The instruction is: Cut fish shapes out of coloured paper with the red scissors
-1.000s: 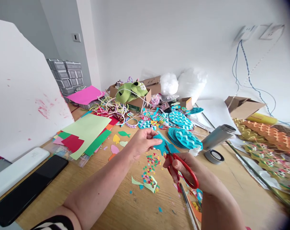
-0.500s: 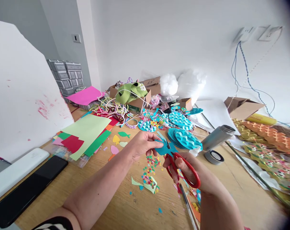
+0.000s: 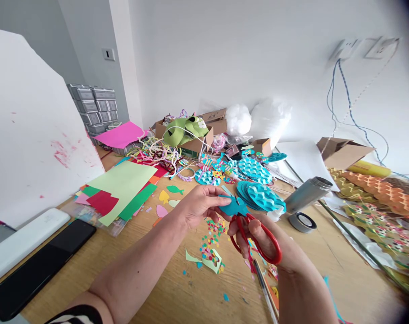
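Between finger and thumb, my left hand [image 3: 204, 204] pinches a small piece of blue paper [image 3: 230, 208]. My right hand [image 3: 258, 234] has its fingers through the handles of red-handled scissors [image 3: 274, 243], whose blades meet the blue paper. Below both hands lie coloured paper dots [image 3: 211, 247] and a pale green offcut [image 3: 211, 261]. Left of them are small fish-shaped cutouts, among them a green one [image 3: 174, 189] and a yellow one [image 3: 163, 196]. A stack of blue wavy paper discs [image 3: 263, 196] sits just behind the scissors.
Coloured paper sheets [image 3: 126, 180] are piled at left, near a black phone [image 3: 45, 265] and a white device [image 3: 29, 245]. To the right stand a metal flask [image 3: 307, 194] and its lid [image 3: 302, 222]. Cardboard boxes [image 3: 196, 148] line the wall. A pen [image 3: 265, 292] lies in front.
The scissors and my right hand have shifted slightly, and the scissor handles look a little wider apart. A blue strip now shows beside my right forearm. My left hand has barely moved.
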`<action>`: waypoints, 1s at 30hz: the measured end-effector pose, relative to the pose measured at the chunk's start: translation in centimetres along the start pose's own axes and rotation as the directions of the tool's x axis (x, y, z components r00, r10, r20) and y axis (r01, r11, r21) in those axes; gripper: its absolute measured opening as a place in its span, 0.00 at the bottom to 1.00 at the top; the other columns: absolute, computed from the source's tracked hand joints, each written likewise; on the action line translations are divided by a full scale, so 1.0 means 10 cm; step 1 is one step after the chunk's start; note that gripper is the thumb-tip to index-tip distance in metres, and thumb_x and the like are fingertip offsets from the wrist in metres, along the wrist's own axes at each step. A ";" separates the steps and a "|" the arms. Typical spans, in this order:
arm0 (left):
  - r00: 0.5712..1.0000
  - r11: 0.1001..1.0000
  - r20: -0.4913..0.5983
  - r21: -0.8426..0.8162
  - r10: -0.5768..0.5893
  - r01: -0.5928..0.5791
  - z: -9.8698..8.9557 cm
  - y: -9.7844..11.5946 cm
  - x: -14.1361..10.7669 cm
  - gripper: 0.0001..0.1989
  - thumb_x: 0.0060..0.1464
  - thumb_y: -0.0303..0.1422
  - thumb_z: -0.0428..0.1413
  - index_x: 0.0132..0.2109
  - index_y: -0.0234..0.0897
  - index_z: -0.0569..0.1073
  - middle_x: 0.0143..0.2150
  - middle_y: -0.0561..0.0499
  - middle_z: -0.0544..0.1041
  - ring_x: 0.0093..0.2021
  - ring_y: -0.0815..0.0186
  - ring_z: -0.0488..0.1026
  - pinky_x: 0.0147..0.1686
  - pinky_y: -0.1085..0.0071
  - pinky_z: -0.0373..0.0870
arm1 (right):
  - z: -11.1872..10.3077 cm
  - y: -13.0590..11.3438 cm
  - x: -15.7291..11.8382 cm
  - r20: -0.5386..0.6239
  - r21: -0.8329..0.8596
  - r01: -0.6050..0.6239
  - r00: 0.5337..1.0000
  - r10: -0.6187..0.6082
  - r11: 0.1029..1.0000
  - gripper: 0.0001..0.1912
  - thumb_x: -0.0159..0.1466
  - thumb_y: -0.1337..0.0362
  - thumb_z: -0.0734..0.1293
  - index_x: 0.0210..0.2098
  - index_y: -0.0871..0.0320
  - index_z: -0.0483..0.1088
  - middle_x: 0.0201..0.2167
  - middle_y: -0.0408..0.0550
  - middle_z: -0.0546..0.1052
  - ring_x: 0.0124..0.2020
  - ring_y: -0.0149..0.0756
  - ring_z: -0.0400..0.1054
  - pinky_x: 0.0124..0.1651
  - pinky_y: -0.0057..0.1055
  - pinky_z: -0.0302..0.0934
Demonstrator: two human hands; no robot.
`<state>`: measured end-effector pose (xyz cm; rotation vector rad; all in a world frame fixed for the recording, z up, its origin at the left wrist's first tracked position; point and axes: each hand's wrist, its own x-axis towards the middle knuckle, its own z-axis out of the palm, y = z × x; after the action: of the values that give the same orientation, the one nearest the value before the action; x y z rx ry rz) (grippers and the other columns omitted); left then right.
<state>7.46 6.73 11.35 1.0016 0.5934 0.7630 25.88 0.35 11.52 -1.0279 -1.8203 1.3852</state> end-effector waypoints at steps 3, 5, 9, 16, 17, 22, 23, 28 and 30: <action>0.998 1.000 -0.058 -0.012 0.002 -0.003 0.01 0.00 0.00 0.17 0.36 0.35 0.67 0.33 0.31 0.73 0.24 0.52 0.74 0.21 0.73 0.70 0.16 0.79 0.57 | 0.01 0.02 0.00 0.001 0.026 0.008 1.000 -0.008 1.000 0.32 0.63 0.37 0.54 0.39 0.60 0.70 0.15 0.45 0.73 0.19 0.34 0.65 0.28 0.32 0.58; 0.996 1.000 -0.084 -0.028 -0.003 0.001 0.01 -0.01 0.01 0.16 0.35 0.34 0.68 0.31 0.31 0.74 0.23 0.54 0.72 0.20 0.76 0.66 0.16 0.79 0.56 | 0.01 0.02 0.01 0.001 0.035 0.015 1.000 -0.015 0.999 0.31 0.63 0.38 0.55 0.38 0.60 0.70 0.15 0.45 0.73 0.19 0.34 0.64 0.29 0.32 0.58; 0.993 0.999 -0.114 -0.054 -0.011 0.005 0.04 -0.03 0.03 0.15 0.34 0.33 0.68 0.31 0.30 0.74 0.23 0.54 0.71 0.19 0.77 0.63 0.17 0.77 0.54 | 0.03 0.03 0.03 -0.012 0.036 0.018 1.000 -0.017 0.999 0.31 0.63 0.39 0.56 0.37 0.61 0.71 0.15 0.45 0.73 0.19 0.34 0.64 0.29 0.31 0.58; 0.989 0.999 -0.140 0.017 0.038 -0.036 0.07 -0.04 0.01 0.14 0.37 0.33 0.66 0.31 0.31 0.71 0.22 0.54 0.71 0.18 0.75 0.66 0.18 0.77 0.58 | 0.02 0.04 0.04 -0.042 0.013 -0.016 0.999 0.017 1.000 0.31 0.62 0.38 0.57 0.36 0.62 0.71 0.15 0.45 0.72 0.18 0.33 0.64 0.28 0.30 0.57; 0.989 0.998 -0.140 0.040 0.045 -0.040 0.07 -0.04 0.01 0.14 0.38 0.33 0.66 0.31 0.32 0.71 0.23 0.54 0.71 0.19 0.75 0.66 0.18 0.77 0.59 | 0.02 0.04 0.04 -0.046 0.004 -0.020 0.999 0.020 1.000 0.31 0.62 0.38 0.57 0.36 0.62 0.71 0.15 0.45 0.72 0.18 0.33 0.63 0.28 0.30 0.56; 0.987 0.991 -0.134 0.112 0.088 -0.073 0.09 -0.04 -0.01 0.14 0.38 0.34 0.64 0.31 0.32 0.71 0.24 0.54 0.71 0.19 0.74 0.68 0.16 0.78 0.58 | 0.02 0.02 0.03 -0.045 -0.012 -0.017 0.999 0.016 1.000 0.31 0.63 0.38 0.56 0.35 0.62 0.71 0.14 0.44 0.71 0.18 0.32 0.62 0.27 0.29 0.55; 0.987 0.990 -0.134 0.120 0.091 -0.076 0.09 -0.04 -0.02 0.14 0.38 0.34 0.64 0.31 0.32 0.71 0.24 0.54 0.71 0.19 0.74 0.68 0.16 0.78 0.58 | 0.02 0.03 0.03 -0.044 -0.010 -0.015 0.999 0.015 1.000 0.31 0.63 0.38 0.56 0.34 0.62 0.71 0.14 0.44 0.71 0.18 0.32 0.62 0.27 0.29 0.55; 0.986 0.985 -0.138 0.155 0.092 -0.071 0.10 -0.03 -0.03 0.14 0.39 0.35 0.63 0.32 0.32 0.70 0.24 0.54 0.71 0.20 0.73 0.69 0.15 0.79 0.57 | 0.01 0.03 0.04 -0.050 -0.016 -0.016 0.999 0.015 1.000 0.32 0.63 0.38 0.56 0.35 0.62 0.71 0.15 0.45 0.71 0.20 0.33 0.63 0.28 0.30 0.56; 0.987 0.984 -0.135 0.166 0.093 -0.070 0.10 -0.02 -0.03 0.14 0.39 0.35 0.63 0.31 0.32 0.70 0.24 0.54 0.71 0.20 0.73 0.69 0.15 0.79 0.58 | 0.01 0.04 0.04 -0.044 -0.021 -0.018 0.999 0.017 1.000 0.33 0.63 0.38 0.56 0.36 0.63 0.71 0.15 0.45 0.71 0.20 0.34 0.63 0.28 0.30 0.56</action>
<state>8.07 5.86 11.64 1.1319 0.7502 0.8746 25.72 0.68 11.16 -1.0792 -1.8018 1.3451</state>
